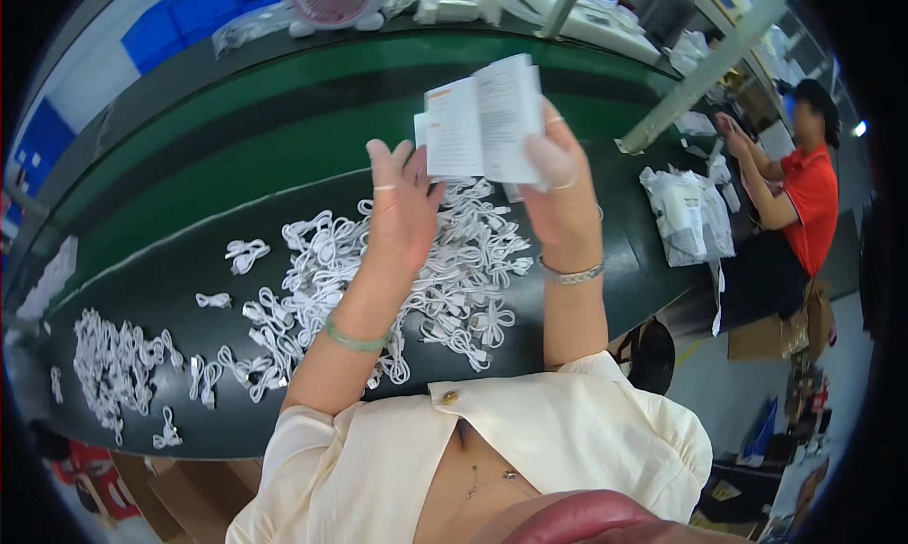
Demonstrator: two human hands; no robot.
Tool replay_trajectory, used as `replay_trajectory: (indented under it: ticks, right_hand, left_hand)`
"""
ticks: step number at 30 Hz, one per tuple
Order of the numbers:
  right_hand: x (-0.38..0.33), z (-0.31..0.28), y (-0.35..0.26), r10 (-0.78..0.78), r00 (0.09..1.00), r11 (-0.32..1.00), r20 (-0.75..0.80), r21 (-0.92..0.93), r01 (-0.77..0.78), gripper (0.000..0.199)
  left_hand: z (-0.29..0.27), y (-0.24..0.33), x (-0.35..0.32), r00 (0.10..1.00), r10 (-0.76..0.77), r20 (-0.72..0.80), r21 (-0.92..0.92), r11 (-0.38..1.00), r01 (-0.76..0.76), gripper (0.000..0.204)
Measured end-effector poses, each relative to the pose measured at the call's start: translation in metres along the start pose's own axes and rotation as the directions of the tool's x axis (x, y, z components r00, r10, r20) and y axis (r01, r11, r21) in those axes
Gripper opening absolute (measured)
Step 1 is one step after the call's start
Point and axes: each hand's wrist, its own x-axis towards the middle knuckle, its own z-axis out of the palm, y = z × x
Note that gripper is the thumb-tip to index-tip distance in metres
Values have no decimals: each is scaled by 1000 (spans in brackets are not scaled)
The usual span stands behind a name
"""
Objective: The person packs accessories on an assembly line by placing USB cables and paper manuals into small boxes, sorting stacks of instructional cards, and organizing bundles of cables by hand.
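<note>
– One long dark worktable [156,289] sweeps across the frame. How far along does the work look?

– Partway, I'd judge. A heap of white USB cables [322,270] covers its middle, coiled into bundles, so the coiling seems done; none that I can see is packed, so that is perhaps what's left

– What else is around?

– A co-worker in a red shirt [815,203] at the right edge, a grey post [705,71] at upper right, and below that a white plastic bag [686,213]

– Anything in the way?

– Those sit to one side; mainly the person's forearms hide part of the heap

– And the hands?

– The right hand [558,184] pinches an open printed leaflet [454,137], upper centre; the left hand [404,203] is spread open by its left edge, whether touching I can't tell
</note>
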Motion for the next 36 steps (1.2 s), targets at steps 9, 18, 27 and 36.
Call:
replay_trajectory:
  ticks: [9,18,27,36]
  right_hand:
    - [4,-37,-7,77,990,968,-118,245,-46,55]
    - [-3,-44,-42,-159,957,921,242,385,55,79]
    - [11,-23,32,-37,999,622,26,-782,44,68]
    - [18,-12,74,-48,982,696,181,-699,162,61]
  left_hand:
    - [-9,-4,3,972,101,-210,50,994,-93,78]
    - [-3,-4,2,995,-46,-89,79,995,54,90]
    - [0,-6,-6,995,80,-64,110,991,-73,67]
    - [-13,30,1,997,-60,-41,-324,945,44,34]
